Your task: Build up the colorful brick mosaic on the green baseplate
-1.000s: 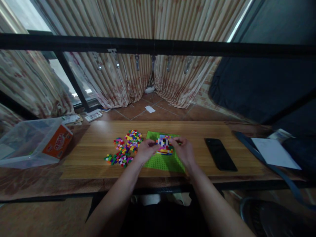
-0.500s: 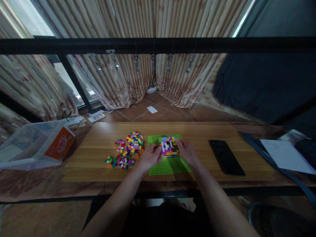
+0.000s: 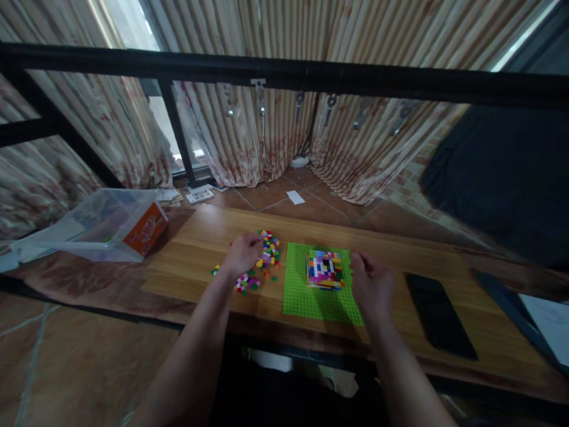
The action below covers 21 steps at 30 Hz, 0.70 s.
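Note:
A green baseplate (image 3: 306,296) lies on the wooden table (image 3: 200,243) with a multicoloured brick block (image 3: 325,270) built on it. To its left is a heap of small loose coloured bricks (image 3: 267,252). My left hand (image 3: 242,254) rests on that heap with its fingers curled down into the bricks; what they hold is hidden. My right hand (image 3: 372,287) hovers just right of the brick block at the baseplate's right edge, fingers loosely curled, holding nothing I can see.
A black phone (image 3: 440,314) lies flat to the right of the baseplate. A clear plastic bin (image 3: 89,228) with an orange box (image 3: 146,228) stands at the far left. White paper (image 3: 551,320) sits at the right edge. A black rail crosses above, curtains behind.
My left hand has left the brick block and moved left onto the loose bricks. My right hand has drawn back to the block's right side. The view has swung to the left.

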Motion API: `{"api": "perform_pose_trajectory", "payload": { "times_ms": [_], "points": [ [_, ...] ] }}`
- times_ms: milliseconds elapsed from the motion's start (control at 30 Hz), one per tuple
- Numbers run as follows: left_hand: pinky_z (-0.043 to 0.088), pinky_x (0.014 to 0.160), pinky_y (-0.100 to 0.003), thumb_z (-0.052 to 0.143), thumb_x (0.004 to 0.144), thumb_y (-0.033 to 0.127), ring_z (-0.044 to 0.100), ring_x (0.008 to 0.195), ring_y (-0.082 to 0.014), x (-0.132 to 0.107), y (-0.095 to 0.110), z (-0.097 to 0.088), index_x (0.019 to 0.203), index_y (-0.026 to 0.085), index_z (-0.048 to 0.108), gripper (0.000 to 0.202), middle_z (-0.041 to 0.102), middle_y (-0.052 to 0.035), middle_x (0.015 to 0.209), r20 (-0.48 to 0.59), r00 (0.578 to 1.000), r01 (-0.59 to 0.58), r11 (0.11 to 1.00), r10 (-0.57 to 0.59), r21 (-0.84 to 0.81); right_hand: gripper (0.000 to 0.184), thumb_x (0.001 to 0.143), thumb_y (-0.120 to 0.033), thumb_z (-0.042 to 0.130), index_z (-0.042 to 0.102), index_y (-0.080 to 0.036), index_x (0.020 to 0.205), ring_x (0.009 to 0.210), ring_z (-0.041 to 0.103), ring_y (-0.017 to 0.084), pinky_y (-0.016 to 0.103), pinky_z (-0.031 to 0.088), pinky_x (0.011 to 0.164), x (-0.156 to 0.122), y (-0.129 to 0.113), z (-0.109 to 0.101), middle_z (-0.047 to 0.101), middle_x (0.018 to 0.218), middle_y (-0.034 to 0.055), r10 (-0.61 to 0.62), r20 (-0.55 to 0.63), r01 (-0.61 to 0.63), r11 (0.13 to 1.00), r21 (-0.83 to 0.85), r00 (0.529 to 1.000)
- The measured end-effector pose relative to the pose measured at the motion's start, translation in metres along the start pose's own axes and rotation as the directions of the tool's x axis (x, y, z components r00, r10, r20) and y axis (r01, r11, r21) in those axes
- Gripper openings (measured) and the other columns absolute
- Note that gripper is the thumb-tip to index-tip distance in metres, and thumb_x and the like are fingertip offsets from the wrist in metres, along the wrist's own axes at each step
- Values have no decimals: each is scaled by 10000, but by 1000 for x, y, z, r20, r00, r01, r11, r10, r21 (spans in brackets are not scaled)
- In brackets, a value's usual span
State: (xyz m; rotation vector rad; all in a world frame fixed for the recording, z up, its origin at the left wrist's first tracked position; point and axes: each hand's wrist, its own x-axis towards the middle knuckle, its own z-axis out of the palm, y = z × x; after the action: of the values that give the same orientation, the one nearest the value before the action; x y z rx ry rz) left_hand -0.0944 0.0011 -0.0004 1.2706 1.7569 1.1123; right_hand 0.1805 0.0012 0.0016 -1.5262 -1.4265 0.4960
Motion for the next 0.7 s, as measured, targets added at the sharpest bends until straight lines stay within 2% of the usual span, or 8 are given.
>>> {"api": "perform_pose_trajectory", "payload": {
  "times_ms": [67,133,200,267,333,400,567,700],
  "points": [
    [394,537,-204,522,760,203,536,583,-118,3,-5,-13,798,142,693,186,618,9,624,-33,998,-44,995,47,90,426,876,-504,492,707,-141,940,757,652,228,343,502,704,-8,-8,6,714,869,112,-75,5,75,997,30,997],
    [396,559,-207,504,770,206,557,631,-131,3,-8,-22,791,128,698,211,636,-3,654,-64,996,-58,984,70,166,362,891,-460,502,698,-166,967,783,650,214,338,508,717,-19,-18,16,706,912,98,-162,78,157,985,70,984],
    [404,587,-213,492,779,202,575,672,-142,2,-8,-28,802,116,705,230,654,-15,685,-82,993,-60,968,82,245,290,908,-392,498,688,-187,983,837,646,206,335,507,746,-32,-30,28,696,958,85,-280,193,266,959,97,940],
    [414,617,-215,489,782,187,586,697,-146,0,-8,-33,816,111,713,240,674,-25,719,-80,993,-58,946,88,319,234,917,-299,485,685,-190,970,892,645,204,332,497,797,-44,-40,41,694,958,80,-376,328,364,926,101,867],
    [427,649,-212,491,783,166,596,721,-147,-3,-8,-38,816,111,722,239,697,-35,755,-79,994,-36,926,71,377,222,916,-240,473,683,-195,972,894,644,201,334,491,820,-54,-47,53,691,940,73,-413,416,412,906,97,810],
    [439,676,-209,489,785,144,608,748,-148,-5,-9,-43,828,118,733,249,716,-44,791,-79,996,2,910,34,415,223,913,-213,468,680,-199,980,892,645,203,339,488,827,-60,-51,64,691,949,72,-408,473,427,901,73,781],
    [471,795,-241,499,741,57,652,891,-190,1,-16,-49,958,145,751,344,744,-87,935,-118,993,71,907,-24,414,220,912,-212,464,679,-206,955,896,647,209,339,482,828,-62,-48,80,693,961,72,-391,510,447,894,14,766],
    [471,857,-282,549,645,-13,659,966,-234,15,-23,-49,1076,138,732,493,738,-126,997,-160,986,105,925,-49,365,217,906,-227,467,676,-200,956,865,647,216,347,480,798,-60,-45,84,694,947,75,-369,492,437,899,-25,788]
  ]
}}
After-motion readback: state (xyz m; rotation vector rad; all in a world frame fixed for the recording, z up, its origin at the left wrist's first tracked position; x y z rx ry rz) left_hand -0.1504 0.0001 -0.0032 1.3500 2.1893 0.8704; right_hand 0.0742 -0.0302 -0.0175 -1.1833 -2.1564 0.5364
